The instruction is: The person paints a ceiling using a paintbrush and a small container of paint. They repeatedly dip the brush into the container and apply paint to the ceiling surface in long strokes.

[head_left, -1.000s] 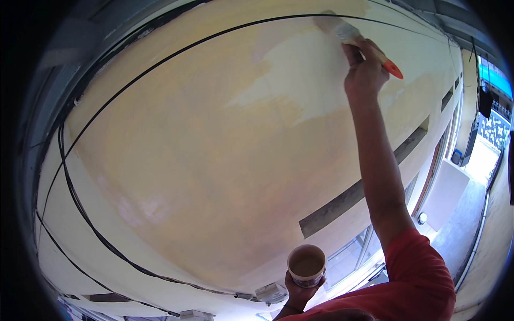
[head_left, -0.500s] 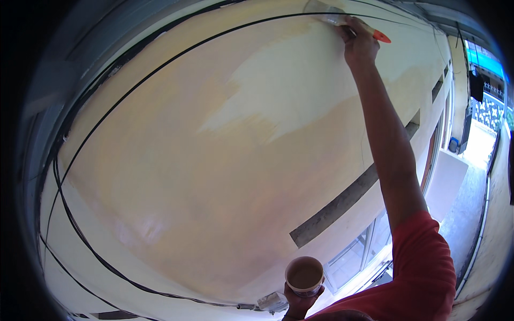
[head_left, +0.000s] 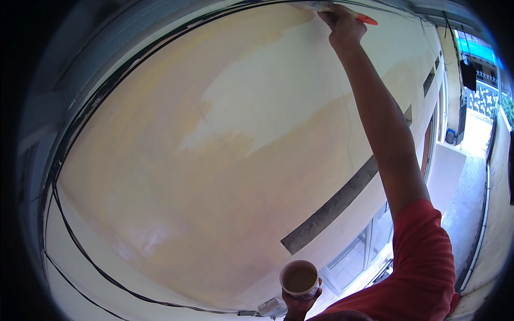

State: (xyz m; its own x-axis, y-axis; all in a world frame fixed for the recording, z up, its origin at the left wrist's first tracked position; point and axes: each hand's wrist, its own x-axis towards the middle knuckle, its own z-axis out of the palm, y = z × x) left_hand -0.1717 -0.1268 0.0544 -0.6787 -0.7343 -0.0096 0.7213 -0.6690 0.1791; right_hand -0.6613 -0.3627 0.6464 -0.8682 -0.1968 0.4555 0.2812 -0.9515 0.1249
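Note:
My right hand (head_left: 347,27) is raised high against the wall (head_left: 214,176), its fingers closed round a paintbrush (head_left: 367,19) with an orange-red handle end. The bristles lie at the picture's upper edge and are partly cut off. Fresh tan paint covers much of the wall in uneven patches, around a paler cream area below the brush. Low in the middle, my left hand (head_left: 301,306) grips a cup (head_left: 300,278) from beneath and the side. The cup is upright and contains brownish paint.
Black cables (head_left: 107,272) hang along the wall's left and lower edges, reaching a small grey box (head_left: 272,307) near the cup. A dark, ledge-like strip (head_left: 332,206) crosses the wall above a window (head_left: 353,257). At right, an alley (head_left: 460,187) leads toward a patterned gate (head_left: 482,101).
The brush and my right hand have moved up and a little left in the picture. The view has shifted, and the long cable now appears nearer the upper edge. The cup remains held.

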